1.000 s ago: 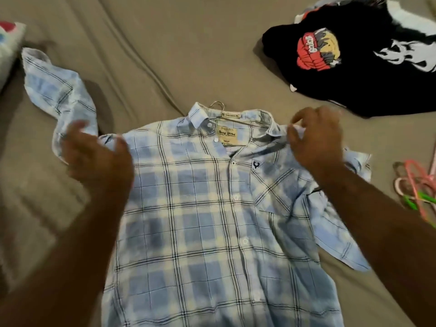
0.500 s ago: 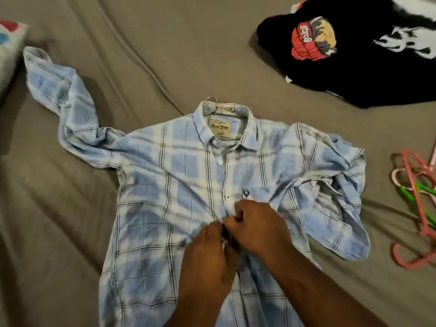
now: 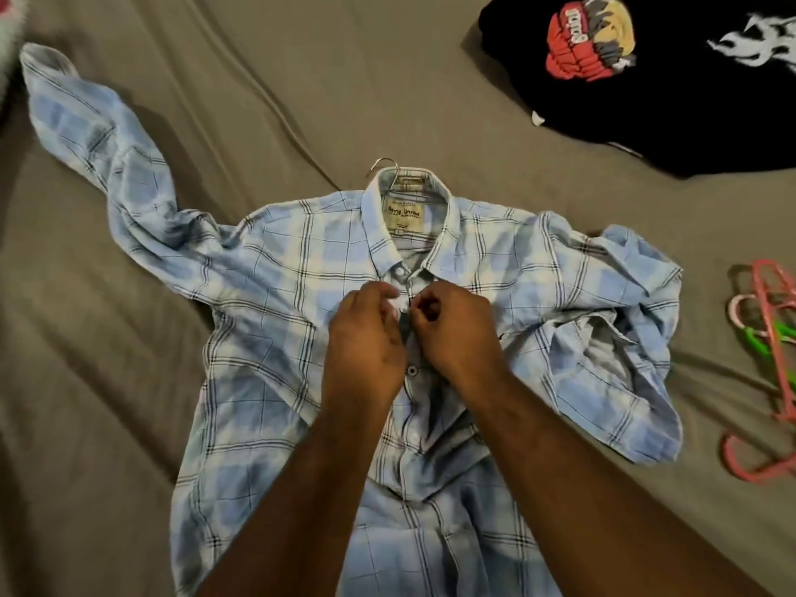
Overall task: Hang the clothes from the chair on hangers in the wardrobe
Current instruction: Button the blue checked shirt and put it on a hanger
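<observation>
A light blue plaid shirt (image 3: 275, 295) lies front up on a grey-brown sheet, with a metal hanger hook (image 3: 382, 162) sticking out of its collar. My left hand (image 3: 366, 338) pinches the left edge of the button placket just below the collar. My right hand (image 3: 456, 333) pinches the right edge of the same placket, fingers curled, at a button. One sleeve stretches to the upper left; the other lies bunched at the right.
A black printed T-shirt (image 3: 646, 101) lies at the upper right. Pink and green plastic hangers (image 3: 771, 338) are piled at the right edge. The grey-brown sheet (image 3: 107, 424) spreads wrinkled all around. A white cushion corner (image 3: 8, 23) shows at the upper left.
Both hands went from the shirt's shoulders to meet at the placket mid-chest, then moved up to the button just under the collar. The view came closer to the shirt.
</observation>
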### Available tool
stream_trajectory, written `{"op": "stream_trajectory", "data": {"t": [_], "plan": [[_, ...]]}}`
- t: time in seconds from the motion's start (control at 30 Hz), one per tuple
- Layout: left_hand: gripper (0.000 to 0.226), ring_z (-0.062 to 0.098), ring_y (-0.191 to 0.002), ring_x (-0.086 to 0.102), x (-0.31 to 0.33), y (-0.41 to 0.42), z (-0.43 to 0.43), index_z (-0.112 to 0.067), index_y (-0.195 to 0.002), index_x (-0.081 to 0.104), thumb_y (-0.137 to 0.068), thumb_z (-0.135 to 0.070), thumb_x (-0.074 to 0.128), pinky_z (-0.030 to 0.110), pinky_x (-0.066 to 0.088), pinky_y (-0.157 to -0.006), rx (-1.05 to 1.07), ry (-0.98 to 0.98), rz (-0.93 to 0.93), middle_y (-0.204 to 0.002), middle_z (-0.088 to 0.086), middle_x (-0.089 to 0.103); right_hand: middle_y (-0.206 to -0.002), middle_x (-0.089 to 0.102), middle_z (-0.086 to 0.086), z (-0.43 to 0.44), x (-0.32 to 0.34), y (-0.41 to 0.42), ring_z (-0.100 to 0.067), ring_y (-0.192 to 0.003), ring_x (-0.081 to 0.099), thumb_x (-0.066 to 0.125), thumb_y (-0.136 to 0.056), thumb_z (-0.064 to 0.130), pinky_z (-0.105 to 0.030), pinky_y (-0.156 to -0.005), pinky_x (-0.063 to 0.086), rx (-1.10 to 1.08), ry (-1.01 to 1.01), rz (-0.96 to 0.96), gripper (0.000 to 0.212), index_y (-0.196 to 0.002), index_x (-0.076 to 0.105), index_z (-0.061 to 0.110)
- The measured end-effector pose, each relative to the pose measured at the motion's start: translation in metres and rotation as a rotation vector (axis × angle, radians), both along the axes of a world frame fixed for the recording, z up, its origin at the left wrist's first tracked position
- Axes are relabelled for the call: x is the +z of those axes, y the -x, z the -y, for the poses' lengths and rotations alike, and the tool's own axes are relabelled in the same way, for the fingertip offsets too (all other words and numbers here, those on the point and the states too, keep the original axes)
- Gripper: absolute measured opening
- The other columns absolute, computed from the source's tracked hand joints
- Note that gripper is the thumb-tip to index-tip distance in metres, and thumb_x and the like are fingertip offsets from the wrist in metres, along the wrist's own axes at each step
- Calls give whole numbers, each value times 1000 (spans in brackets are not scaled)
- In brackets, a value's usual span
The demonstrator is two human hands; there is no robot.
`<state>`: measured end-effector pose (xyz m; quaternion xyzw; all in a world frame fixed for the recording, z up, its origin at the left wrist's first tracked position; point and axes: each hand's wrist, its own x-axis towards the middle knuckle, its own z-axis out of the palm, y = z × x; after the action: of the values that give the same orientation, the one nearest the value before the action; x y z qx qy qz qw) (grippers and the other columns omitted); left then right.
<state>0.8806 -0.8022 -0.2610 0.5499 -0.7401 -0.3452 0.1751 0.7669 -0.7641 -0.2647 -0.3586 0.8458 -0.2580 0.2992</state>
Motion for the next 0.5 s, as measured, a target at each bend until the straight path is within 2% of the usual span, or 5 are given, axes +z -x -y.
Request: {"op": "stream_trajectory", "data": {"t": [0.13, 0.23, 0.33, 0.43, 0.5], "plan": [[20, 13, -91, 61, -31, 9, 15, -18, -111, 67, -94, -8, 62, 28, 51, -84, -8, -46, -16, -108, 1, 59, -88, 69, 2, 5, -14, -4, -16, -84, 66, 73, -86, 31, -29, -70, 52, -48, -76, -68, 14, -92, 66, 19], [15, 8, -80, 57, -42, 4, 17, -22, -100, 69, -90, -11, 68, 33, 53, -82, -2, -17, -55, -98, -3, 58, -98, 70, -1, 8, -10, -8, -19, -94, 67, 69, -89, 35, -24, -67, 38, -24, -156, -173, 24, -104, 67, 16], [14, 9, -81, 59, -44, 1, 16, -28, -98, 67, -88, -19, 70, 38, 55, -79, -23, -5, -56, -97, -6, 58, -104, 69, -4, 11, -4, -9, -22, -99, 67, 62, -94, 30, -24, -71, 32, 1, -219, -231, 20, -108, 67, 17], [16, 11, -82, 59, -43, 1, 15, -32, -99, 65, -88, -21, 69, 40, 56, -77, -32, 3, -38, -98, -7, 56, -86, 68, 3, 10, -7, -7, -17, -82, 65, 65, -88, 26, -29, -73, 41, -46, -142, -178, 7, -88, 67, 20], [14, 9, -81, 59, -42, 0, 14, -32, -100, 65, -89, -24, 70, 38, 57, -75, -33, 19, -51, -98, -7, 56, -71, 66, 6, 7, -11, -2, -10, -69, 62, 69, -83, 22, -34, -74, 53, -147, -54, -18, 8, -76, 65, 20]]}}
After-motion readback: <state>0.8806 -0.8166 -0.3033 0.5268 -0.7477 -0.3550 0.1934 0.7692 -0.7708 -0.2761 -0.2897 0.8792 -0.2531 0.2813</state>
